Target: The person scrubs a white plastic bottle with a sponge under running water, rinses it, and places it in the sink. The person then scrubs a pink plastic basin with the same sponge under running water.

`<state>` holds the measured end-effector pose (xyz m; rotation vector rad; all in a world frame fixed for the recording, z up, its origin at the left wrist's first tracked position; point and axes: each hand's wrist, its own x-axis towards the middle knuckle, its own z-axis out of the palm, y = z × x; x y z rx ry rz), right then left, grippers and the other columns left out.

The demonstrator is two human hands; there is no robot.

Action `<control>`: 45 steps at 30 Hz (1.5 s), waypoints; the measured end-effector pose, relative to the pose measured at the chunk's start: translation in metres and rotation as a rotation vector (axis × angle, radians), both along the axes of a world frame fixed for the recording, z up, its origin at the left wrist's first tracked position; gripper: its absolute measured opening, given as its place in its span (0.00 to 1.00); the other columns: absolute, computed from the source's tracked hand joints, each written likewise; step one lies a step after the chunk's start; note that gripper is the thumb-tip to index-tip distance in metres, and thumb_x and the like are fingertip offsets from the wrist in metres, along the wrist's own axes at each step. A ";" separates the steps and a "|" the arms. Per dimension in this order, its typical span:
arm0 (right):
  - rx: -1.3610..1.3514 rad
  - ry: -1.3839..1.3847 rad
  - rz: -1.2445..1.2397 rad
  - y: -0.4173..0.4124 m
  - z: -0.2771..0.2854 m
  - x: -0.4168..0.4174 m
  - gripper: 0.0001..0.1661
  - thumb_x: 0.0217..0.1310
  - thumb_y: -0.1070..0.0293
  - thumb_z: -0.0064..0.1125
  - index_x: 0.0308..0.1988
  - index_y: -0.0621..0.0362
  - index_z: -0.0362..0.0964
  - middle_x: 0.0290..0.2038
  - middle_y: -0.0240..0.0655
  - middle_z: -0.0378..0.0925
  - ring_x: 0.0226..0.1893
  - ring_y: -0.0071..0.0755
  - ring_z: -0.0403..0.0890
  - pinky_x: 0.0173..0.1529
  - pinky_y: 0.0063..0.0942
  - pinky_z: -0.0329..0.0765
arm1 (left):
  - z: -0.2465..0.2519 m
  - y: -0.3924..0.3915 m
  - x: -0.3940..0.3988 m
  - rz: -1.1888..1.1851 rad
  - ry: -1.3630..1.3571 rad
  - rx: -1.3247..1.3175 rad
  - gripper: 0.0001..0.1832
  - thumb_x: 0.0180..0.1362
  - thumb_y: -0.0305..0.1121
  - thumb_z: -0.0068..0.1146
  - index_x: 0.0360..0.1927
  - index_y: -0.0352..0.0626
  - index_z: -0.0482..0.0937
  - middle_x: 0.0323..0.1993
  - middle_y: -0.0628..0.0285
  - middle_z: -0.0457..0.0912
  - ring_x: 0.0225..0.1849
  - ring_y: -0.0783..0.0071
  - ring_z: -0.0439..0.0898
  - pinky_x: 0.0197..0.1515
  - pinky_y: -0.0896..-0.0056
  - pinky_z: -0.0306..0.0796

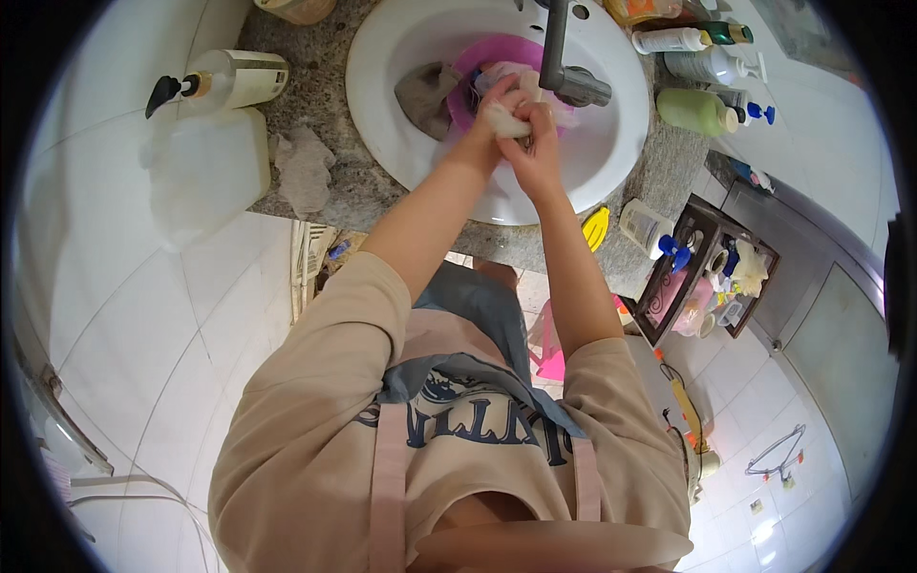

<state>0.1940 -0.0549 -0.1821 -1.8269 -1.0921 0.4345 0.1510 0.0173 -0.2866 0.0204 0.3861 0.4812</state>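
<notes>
Over the washbasin, my left hand and my right hand are close together, both gripping a wet white cloth bunched between them. Beneath them sits a pink plastic basin holding light-coloured fabric, partly hidden by my hands. A grey-brown cloth lies in the washbasin, against the pink basin's left side. The grey faucet reaches in from the top, its spout end just right of my hands.
Left on the stone counter are a pump bottle, a translucent jug and a crumpled grey cloth. Several bottles, one green, line the right side. A yellow banana-shaped item and a white pump bottle are near the right front edge.
</notes>
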 end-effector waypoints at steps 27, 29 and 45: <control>-0.012 1.076 -0.346 0.023 -0.018 0.001 0.25 0.71 0.52 0.48 0.53 0.63 0.69 0.50 0.34 0.74 0.48 0.32 0.75 0.53 0.31 0.73 | 0.063 0.008 0.024 0.105 0.536 0.311 0.32 0.68 0.41 0.39 0.73 0.40 0.54 0.70 0.51 0.60 0.72 0.61 0.58 0.71 0.68 0.52; -0.084 1.006 -0.349 0.033 -0.011 0.003 0.28 0.70 0.51 0.49 0.57 0.65 0.67 0.53 0.37 0.74 0.52 0.34 0.74 0.56 0.31 0.71 | 0.054 0.004 0.018 0.070 0.351 0.194 0.24 0.68 0.38 0.42 0.65 0.40 0.64 0.60 0.56 0.70 0.59 0.66 0.69 0.61 0.69 0.62; -0.026 0.545 -0.383 0.028 -0.053 0.013 0.10 0.62 0.66 0.61 0.35 0.63 0.75 0.29 0.31 0.78 0.28 0.23 0.75 0.34 0.19 0.71 | 0.005 -0.003 0.019 0.077 0.380 0.103 0.13 0.60 0.35 0.53 0.41 0.35 0.77 0.41 0.58 0.78 0.43 0.68 0.77 0.46 0.68 0.72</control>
